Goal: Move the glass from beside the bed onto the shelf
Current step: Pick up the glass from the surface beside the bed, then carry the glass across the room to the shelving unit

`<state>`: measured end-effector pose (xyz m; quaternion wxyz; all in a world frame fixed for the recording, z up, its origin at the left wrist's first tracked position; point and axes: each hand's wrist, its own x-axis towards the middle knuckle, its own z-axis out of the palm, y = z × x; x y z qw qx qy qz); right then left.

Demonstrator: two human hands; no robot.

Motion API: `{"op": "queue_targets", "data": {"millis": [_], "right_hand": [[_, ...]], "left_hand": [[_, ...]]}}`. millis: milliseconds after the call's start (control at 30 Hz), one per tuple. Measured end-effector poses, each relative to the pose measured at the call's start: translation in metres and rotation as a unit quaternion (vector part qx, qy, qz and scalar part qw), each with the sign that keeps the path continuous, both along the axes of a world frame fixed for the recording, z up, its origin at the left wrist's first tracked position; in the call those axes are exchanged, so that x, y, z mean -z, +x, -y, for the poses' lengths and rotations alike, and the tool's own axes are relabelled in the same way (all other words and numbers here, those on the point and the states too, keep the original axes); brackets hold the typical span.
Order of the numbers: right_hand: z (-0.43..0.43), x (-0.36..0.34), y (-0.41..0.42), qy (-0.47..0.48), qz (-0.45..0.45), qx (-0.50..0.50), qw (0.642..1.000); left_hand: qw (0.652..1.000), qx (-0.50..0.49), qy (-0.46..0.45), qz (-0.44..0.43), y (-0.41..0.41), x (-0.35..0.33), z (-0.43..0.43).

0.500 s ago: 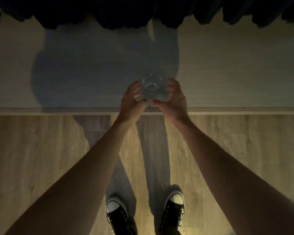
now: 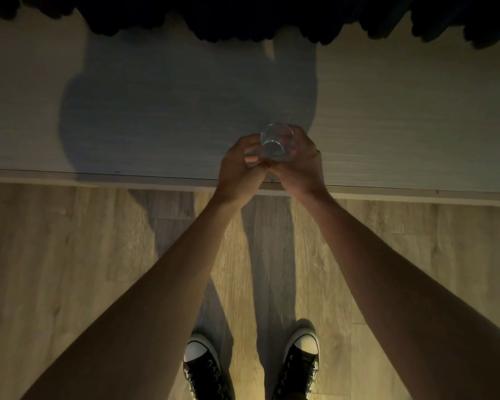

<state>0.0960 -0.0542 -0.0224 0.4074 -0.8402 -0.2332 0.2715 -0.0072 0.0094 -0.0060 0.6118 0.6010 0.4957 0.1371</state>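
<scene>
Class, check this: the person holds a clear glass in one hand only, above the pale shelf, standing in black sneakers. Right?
Not quite: in the head view both hands, left and right, hold the clear glass above the pale shelf. The black sneakers are right.

Both hands, left hand [image 2: 238, 166] and right hand [image 2: 299, 163], cup a small clear drinking glass [image 2: 276, 142] over the pale wooden shelf [image 2: 401, 125], above black-and-white sneakers [image 2: 298, 365] near.

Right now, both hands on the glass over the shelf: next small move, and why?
Probably lower it straight down and let go. The glass is cupped between the left hand and right hand, already past the front edge of the pale shelf. Whether its base touches yet cannot be told.
</scene>
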Motion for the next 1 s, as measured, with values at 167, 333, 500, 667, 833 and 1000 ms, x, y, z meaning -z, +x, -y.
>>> {"op": "queue_targets", "data": {"millis": [167,333,500,667,833,1000], "right_hand": [[-0.012,-0.039,-0.027,0.016,0.035,-0.038,0.999],[-0.041,-0.101,-0.064,0.04,0.044,-0.085,0.995],[-0.071,-0.193,-0.108,0.057,0.038,-0.148,0.987],[-0.093,-0.304,-0.161,0.094,0.029,-0.209,0.973],[-0.106,-0.405,-0.234,0.131,0.024,-0.287,0.949],[-0.108,-0.495,-0.33,0.153,0.023,-0.392,0.907]], "left_hand": [[0.998,-0.055,0.009,0.014,-0.029,-0.029,-0.011],[0.993,-0.093,0.049,0.047,-0.075,-0.088,-0.026],[0.99,-0.076,0.113,0.041,-0.134,-0.175,-0.05],[0.978,-0.106,0.175,0.036,-0.196,-0.281,-0.065],[0.963,-0.159,0.216,0.012,-0.28,-0.381,-0.06],[0.931,-0.259,0.255,-0.015,-0.379,-0.473,-0.034]]}}
